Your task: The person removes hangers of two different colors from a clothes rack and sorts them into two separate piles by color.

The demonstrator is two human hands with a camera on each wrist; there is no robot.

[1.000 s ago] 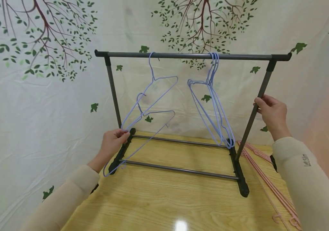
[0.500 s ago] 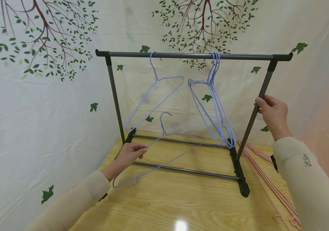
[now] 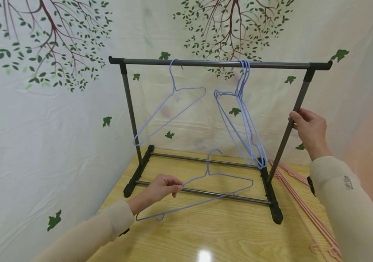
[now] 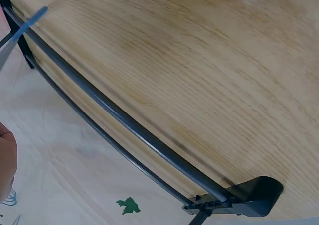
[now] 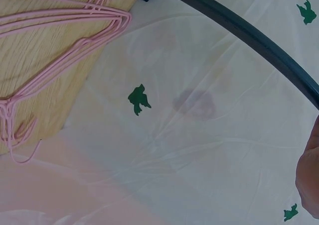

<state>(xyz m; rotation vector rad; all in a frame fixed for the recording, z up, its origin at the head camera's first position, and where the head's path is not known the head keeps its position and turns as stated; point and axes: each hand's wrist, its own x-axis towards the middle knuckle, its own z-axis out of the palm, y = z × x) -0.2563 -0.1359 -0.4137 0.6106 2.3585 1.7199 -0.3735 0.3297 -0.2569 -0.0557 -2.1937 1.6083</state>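
Observation:
My left hand [image 3: 160, 187] pinches a blue clothes hanger [image 3: 194, 206] by its left shoulder, holding it low in front of the rack with its hook pointing up. The right hand [image 3: 311, 131] grips the right upright of the dark clothes rack [image 3: 283, 143]. On the rack's top bar [image 3: 206, 63], one blue hanger [image 3: 157, 111] hangs left of the middle, tilted. Several blue hangers [image 3: 243, 120] hang bunched together right of the middle. In the left wrist view only a bit of the left hand [image 4: 6, 160] shows at the edge.
Pink hangers [image 3: 304, 202] lie on the wooden table [image 3: 173, 236] to the right of the rack, partly behind the right sleeve. The rack's lower bars [image 4: 124, 125] and black feet [image 3: 276, 213] stand on the table. A curtain printed with leaves [image 3: 58, 153] surrounds it.
My left hand has moved right and down, carrying the blue hanger away from the one on the bar. That hanging one has swung. The right hand has stayed on the upright.

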